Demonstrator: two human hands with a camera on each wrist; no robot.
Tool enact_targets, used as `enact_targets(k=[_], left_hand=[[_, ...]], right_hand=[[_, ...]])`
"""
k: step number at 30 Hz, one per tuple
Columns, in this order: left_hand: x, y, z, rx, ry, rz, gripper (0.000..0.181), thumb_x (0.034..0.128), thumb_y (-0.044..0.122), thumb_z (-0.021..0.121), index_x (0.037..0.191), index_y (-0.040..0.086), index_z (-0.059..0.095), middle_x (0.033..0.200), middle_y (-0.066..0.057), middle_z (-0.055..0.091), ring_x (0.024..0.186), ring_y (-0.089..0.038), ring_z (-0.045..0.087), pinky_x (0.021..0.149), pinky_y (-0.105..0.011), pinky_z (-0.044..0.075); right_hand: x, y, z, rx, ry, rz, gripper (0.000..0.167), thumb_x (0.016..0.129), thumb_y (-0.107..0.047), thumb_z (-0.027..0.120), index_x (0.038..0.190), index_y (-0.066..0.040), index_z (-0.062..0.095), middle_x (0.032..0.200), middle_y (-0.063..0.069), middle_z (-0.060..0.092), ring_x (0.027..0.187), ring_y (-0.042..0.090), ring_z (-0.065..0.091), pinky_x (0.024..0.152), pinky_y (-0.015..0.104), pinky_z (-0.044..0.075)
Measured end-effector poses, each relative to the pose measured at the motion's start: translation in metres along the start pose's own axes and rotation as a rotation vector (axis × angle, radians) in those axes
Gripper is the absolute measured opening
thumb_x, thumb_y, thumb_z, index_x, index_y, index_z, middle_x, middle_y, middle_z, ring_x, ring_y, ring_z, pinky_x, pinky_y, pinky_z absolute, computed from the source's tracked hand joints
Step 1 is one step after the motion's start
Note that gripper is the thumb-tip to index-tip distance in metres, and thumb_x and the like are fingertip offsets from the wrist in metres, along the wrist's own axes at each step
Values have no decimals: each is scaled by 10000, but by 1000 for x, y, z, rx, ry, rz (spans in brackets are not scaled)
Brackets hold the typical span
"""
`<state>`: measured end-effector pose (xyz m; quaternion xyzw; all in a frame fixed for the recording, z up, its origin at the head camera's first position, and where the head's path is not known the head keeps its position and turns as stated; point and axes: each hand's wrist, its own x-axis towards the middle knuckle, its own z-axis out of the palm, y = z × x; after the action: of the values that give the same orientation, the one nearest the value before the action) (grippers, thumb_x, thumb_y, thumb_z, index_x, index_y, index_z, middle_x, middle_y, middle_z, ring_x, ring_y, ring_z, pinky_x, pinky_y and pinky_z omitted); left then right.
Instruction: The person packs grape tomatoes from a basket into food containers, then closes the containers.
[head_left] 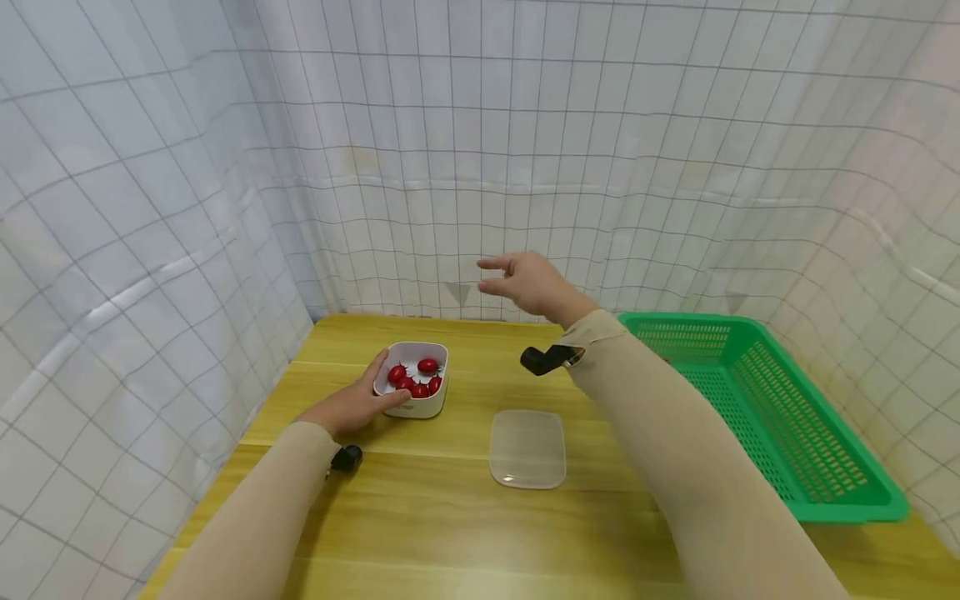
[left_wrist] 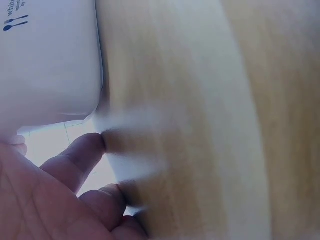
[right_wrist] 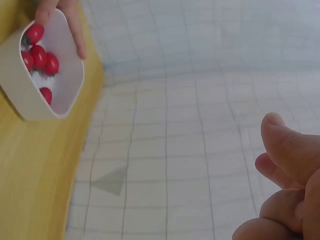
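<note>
A white food container [head_left: 423,407] with small red cherry tomatoes [head_left: 427,366] inside stands on the left half of the table. My left hand [head_left: 354,406] holds its near left corner, the thumb over the front rim and the index finger along the left side. The left wrist view shows other fingers [left_wrist: 80,157] touching the tabletop beside the container. My right hand [head_left: 534,285] hovers in the air behind the table's middle, with a gap between thumb and index finger and nothing held. A translucent flat lid [head_left: 528,450] lies right of the container.
A green plastic basket [head_left: 825,400] occupies the table's right side, partly hidden by my right forearm. A bit of red shows near its left inner edge. White grid-patterned curtains [head_left: 480,125] hang behind and beside the wooden table [head_left: 420,517].
</note>
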<state>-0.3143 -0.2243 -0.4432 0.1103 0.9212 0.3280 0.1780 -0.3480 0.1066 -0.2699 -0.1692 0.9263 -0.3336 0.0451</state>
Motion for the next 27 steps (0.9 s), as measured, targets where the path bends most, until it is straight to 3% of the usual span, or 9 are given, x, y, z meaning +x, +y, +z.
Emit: enact_targets(k=[4, 7, 9, 11, 13, 15, 19, 22, 27], left_hand=[[0, 1, 0, 10, 0, -2, 1087, 995, 703, 538, 1689, 242, -160, 1736, -296, 119, 1526, -557, 318, 1223, -703, 280], [-3, 1, 0, 15, 2, -5, 1082, 999, 698, 537, 1688, 243, -162, 1733, -301, 127, 1519, -558, 331, 1220, -700, 288], [-4, 2, 0, 12, 2, -4, 1081, 1002, 692, 537, 1687, 241, -167, 1735, -298, 120, 1523, -558, 323, 1222, -699, 285], [-5, 1, 0, 7, 1, 0, 1079, 1005, 686, 537, 1686, 241, -171, 1737, -297, 111, 1528, -557, 311, 1226, -698, 277], [-5, 2, 0, 3, 2, 3, 1078, 1005, 688, 535, 1686, 242, -172, 1739, -293, 104, 1530, -556, 308, 1226, -699, 276], [-5, 2, -1, 0, 3, 6, 1079, 1004, 690, 536, 1686, 243, -170, 1741, -291, 102, 1534, -553, 302, 1231, -696, 271], [-6, 2, -1, 3, 3, 3, 1079, 1003, 697, 532, 1685, 250, -175, 1744, -282, 101, 1545, -545, 285, 1242, -689, 253], [-6, 1, -1, -1, 2, 4, 1079, 1004, 696, 532, 1683, 254, -180, 1747, -276, 91, 1555, -541, 264, 1251, -686, 235], [-5, 1, 0, -3, 0, 6, 1080, 1004, 704, 525, 1682, 252, -184, 1748, -279, 77, 1557, -550, 246, 1249, -695, 227]], right_hand=[[-20, 27, -43, -8, 50, 49, 505, 1062, -387, 639, 1549, -294, 548, 779, 42, 538, 688, 168, 491, 626, 334, 419], [-38, 58, -71, -38, 61, 80, 521, 1077, -378, 611, 1575, -256, 518, 1124, 125, 677, 939, 272, 625, 822, 444, 516], [-50, 81, -87, -70, 58, 96, 530, 1086, -374, 592, 1587, -226, 502, 1425, 189, 595, 1273, 361, 565, 994, 535, 487], [-63, 105, -99, -111, 50, 115, 533, 1090, -374, 581, 1587, -199, 501, 1575, 213, 501, 1357, 405, 522, 1021, 584, 482], [-77, 128, -107, -147, 48, 132, 528, 1088, -377, 584, 1571, -175, 522, 1548, 243, 517, 1361, 440, 518, 960, 574, 487], [-89, 150, -112, -175, 41, 155, 520, 1078, -382, 601, 1544, -157, 556, 1318, 303, 644, 1356, 457, 529, 899, 550, 487], [-111, 187, -115, -176, 1, 190, 521, 1069, -380, 624, 1514, -111, 584, 1272, 337, 673, 1382, 529, 500, 995, 641, 495], [-123, 209, -114, -196, -38, 198, 519, 1071, -367, 624, 1507, -89, 584, 1478, 311, 573, 1423, 571, 445, 1103, 728, 410], [-136, 232, -109, -233, -89, 191, 503, 1059, -351, 640, 1483, -82, 608, 1516, 324, 523, 1277, 574, 574, 996, 663, 517]])
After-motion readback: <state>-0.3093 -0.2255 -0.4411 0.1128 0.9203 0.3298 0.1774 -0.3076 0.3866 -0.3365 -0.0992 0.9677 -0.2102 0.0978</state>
